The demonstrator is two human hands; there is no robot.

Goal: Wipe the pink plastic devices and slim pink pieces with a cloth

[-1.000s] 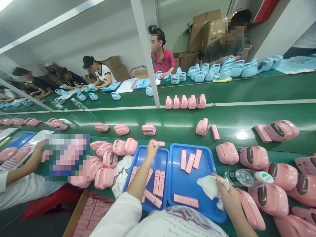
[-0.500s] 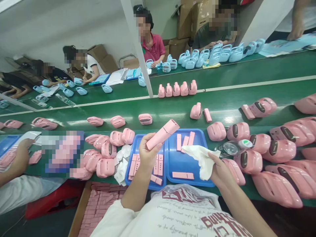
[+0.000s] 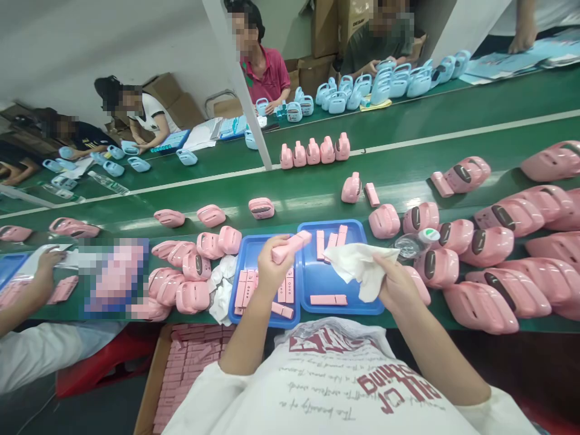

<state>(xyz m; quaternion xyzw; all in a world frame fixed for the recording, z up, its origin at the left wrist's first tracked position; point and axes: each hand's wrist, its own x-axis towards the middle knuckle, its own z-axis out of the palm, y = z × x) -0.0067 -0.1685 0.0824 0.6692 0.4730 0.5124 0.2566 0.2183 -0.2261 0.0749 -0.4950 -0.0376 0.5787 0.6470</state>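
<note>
My left hand (image 3: pixel 270 269) is closed round an oblong pink plastic stick (image 3: pixel 296 243), which tilts up to the right above the trays. My right hand (image 3: pixel 390 279) pinches a white cloth (image 3: pixel 356 266) by its right side, and the rest of it hangs loose over the right blue tray (image 3: pixel 374 309). In that tray, several similar pink sticks lie at the back, and a single pink stick (image 3: pixel 328 299) lies near the front. Below my left hand, the left blue tray (image 3: pixel 232 302) holds more pink sticks, some with dark round marks on them.
Pink rounded cases (image 3: pixel 194 296) with handles crowd both sides of the trays. Crumpled white cloths (image 3: pixel 221 299) lie left of them, a clear bottle (image 3: pixel 410 244) to the right. A carton (image 3: pixel 147 386) of pink pieces stands below. A co-worker's hand (image 3: pixel 45 272) is at far left.
The pink stick in my left hand has been turned and lowered, and more of its end points toward me. My right hand still holds the cloth. The whole view has shifted slightly.
</note>
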